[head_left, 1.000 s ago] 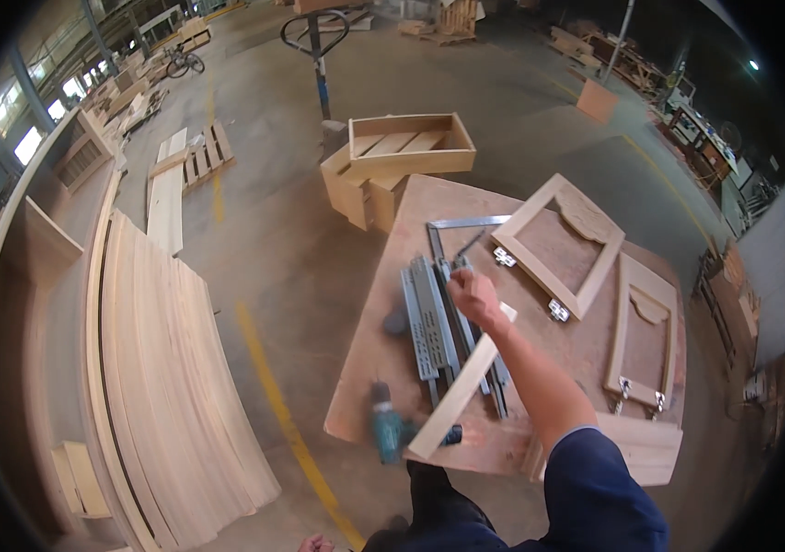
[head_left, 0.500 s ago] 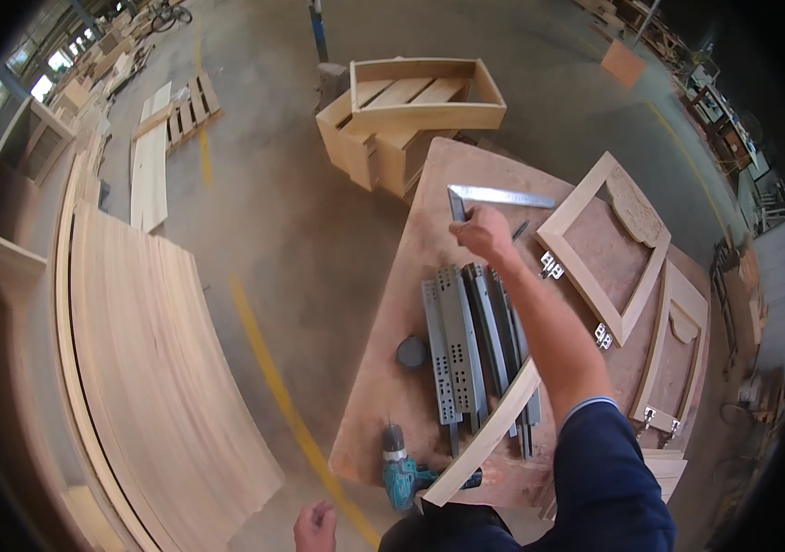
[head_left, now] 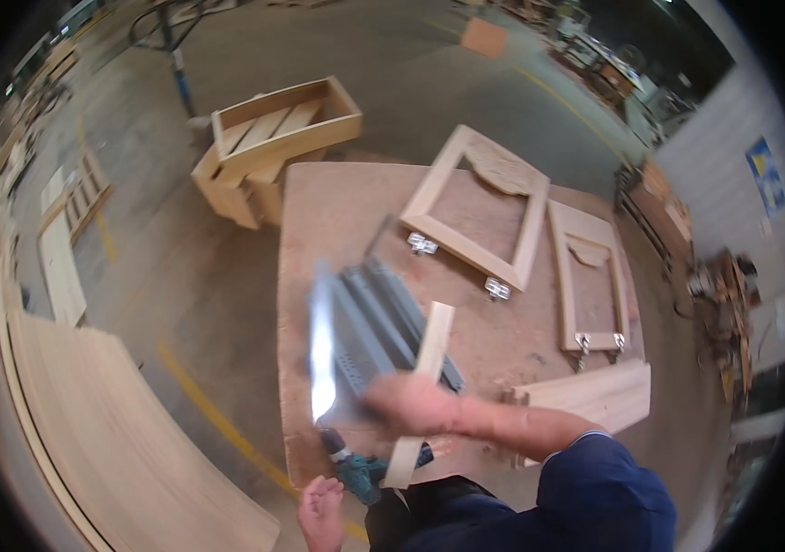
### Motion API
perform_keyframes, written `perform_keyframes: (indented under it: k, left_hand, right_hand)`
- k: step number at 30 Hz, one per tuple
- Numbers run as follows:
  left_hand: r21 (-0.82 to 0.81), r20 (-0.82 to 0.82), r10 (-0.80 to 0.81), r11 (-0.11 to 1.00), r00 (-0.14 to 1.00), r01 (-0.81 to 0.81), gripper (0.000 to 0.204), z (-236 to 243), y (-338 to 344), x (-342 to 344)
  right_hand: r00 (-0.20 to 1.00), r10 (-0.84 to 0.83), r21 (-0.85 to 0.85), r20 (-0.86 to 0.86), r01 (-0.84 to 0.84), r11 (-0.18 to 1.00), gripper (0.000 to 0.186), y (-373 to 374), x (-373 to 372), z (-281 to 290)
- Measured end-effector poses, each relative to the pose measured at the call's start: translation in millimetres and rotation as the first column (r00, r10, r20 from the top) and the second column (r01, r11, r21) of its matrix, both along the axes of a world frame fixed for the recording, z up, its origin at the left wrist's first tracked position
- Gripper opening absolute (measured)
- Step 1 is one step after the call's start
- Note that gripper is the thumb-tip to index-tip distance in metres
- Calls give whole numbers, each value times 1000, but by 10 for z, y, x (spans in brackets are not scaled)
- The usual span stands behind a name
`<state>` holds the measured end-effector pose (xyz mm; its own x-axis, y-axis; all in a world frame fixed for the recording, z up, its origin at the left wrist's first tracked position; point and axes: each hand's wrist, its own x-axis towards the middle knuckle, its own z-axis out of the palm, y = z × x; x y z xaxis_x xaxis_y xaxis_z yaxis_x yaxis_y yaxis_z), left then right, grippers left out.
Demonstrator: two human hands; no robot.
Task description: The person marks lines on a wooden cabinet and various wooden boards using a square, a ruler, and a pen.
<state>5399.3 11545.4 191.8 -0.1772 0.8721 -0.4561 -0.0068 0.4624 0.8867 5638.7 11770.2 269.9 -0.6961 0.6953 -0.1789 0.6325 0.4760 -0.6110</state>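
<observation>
My right hand [head_left: 406, 405] is blurred with motion over the near part of the wooden worktable [head_left: 337, 212]. It grips the lower end of a shiny metal square [head_left: 322, 345], which shows as a bright streak along the table's left side. Beside it lie grey metal drawer slides [head_left: 383, 322]. A pale wood strip [head_left: 422, 386] lies diagonally across them and passes under my hand. My left hand [head_left: 322, 511] hangs below the table's near edge with fingers apart and nothing in it, next to a green cordless drill [head_left: 356, 471].
Two wooden door frames [head_left: 480, 216] [head_left: 588, 276] with metal hinges lie on the far and right parts of the table. Flat boards [head_left: 600, 396] sit at its near right. An open wooden crate [head_left: 282, 129] stands beyond the table. Large curved plywood sheets [head_left: 107, 442] lie on the floor at left.
My right hand has drawn back from the far end of the table to the near edge, bringing the metal square with it. The view has tilted.
</observation>
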Motion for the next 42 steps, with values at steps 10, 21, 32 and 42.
perform_keyframes:
  k: [10, 21, 32, 42]
  left_hand:
    - [-48, 652, -85, 987, 754, 152, 40, 612, -69, 79]
    - [115, 331, -622, 773, 710, 624, 40, 531, -871, 1506]
    - [262, -302, -641, 656, 706, 708, 54, -25, -139, 3080]
    - [300, -669, -468, 540, 577, 786, 47, -867, 684, 4066]
  right_hand:
    - [903, -154, -126, -401, 112, 986, 42, -2515, -30, -5]
    - [605, -762, -672, -232, 467, 575, 38, -3561, 620, -81]
    - [414, -894, -544, 173, 797, 263, 37, -4013, 2232, -689]
    - [501, -835, -570, 229, 764, 302, 40, -3780, 2793, -1107]
